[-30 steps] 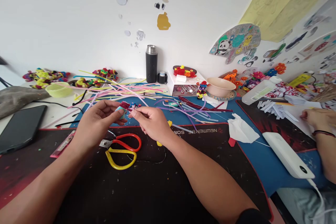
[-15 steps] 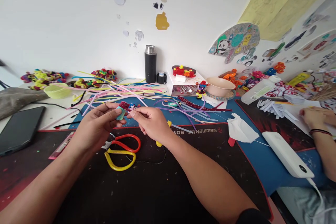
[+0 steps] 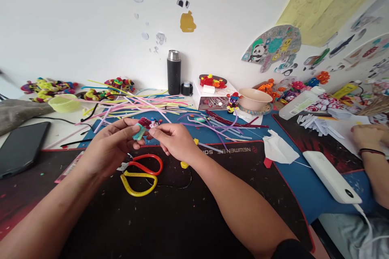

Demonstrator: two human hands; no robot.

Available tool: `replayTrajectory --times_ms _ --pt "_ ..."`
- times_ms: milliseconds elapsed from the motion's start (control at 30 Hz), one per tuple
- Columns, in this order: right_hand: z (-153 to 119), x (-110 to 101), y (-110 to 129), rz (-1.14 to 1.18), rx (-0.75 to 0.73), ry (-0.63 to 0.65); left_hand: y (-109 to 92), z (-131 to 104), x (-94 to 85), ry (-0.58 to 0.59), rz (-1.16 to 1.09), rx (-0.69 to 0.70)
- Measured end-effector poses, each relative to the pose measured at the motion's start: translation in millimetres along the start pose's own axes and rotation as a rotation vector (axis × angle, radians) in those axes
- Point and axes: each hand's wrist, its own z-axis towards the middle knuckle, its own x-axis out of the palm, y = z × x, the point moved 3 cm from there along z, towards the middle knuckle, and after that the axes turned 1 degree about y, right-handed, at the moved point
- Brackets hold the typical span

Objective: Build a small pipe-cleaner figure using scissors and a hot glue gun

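Between my two hands is a small pipe-cleaner figure [image 3: 145, 122], dark red and teal with a blue, white and red end. My left hand [image 3: 114, 141] pinches its teal part between thumb and fingers. The fingertips of my right hand [image 3: 173, 139] close on the blue and white end, hiding part of it. Below my hands, scissors [image 3: 139, 192] with one red and one yellow handle lie on the black mat [image 3: 170, 222]; my left hand covers some of their blades. A yellow piece [image 3: 184, 164] sits by my right wrist.
Loose pipe cleaners [image 3: 142, 105] spread behind my hands. A black thermos [image 3: 174, 75], a white box [image 3: 200, 99] and a beige bowl [image 3: 255, 99] stand by the wall. A phone [image 3: 22, 149] lies left, a white power bank [image 3: 331, 178] right. Another person's hand [image 3: 369, 137] rests at far right.
Both hands keep hold of the figure in nearly the same place. The teal part has turned slightly in my left fingers, and the view has shifted a little.
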Motion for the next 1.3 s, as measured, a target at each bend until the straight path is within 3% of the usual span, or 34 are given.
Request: replayTrajectory --times_ms 400,833,1300 --pt "0 -1 -1 0.08 0.037 0.097 0 1 -4.4 0.054 0.077 -0.046" --pt "0 1 0 0.246 0.138 0.144 -4 -5 6.0 0.268 0.064 -0.026" --pt "-1 3 2 0.268 0.172 0.172 -2 -4 7.8 0.278 0.18 -0.019"
